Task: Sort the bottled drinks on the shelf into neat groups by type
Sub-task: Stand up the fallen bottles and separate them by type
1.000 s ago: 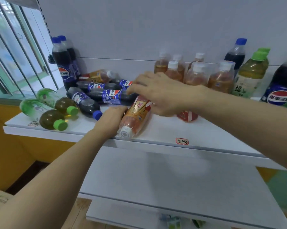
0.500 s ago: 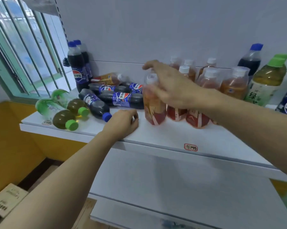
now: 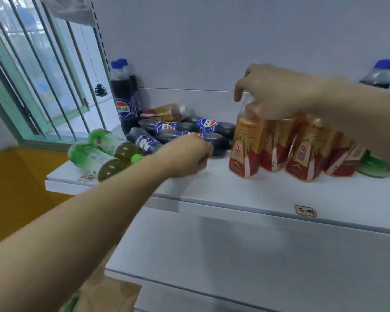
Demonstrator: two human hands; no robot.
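A: White shelf (image 3: 245, 194), item one: orange-labelled bottle (image 3: 245, 145), upright, left end of its row. Right hand (image 3: 277, 93) grasps its neck from above; seat it flush, label forward.

B: Obstructions?

A: Fallen cola bottles (image 3: 182, 131) just beside; left hand (image 3: 187, 154) loosely curled among them, grip uncertain. Green tea bottles (image 3: 99, 154) lying further left.

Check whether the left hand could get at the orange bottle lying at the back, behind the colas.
Probably, but not cleanly. The left hand is low at the front, and the lying cola bottles sit between it and the orange bottle; it would have to reach over them.
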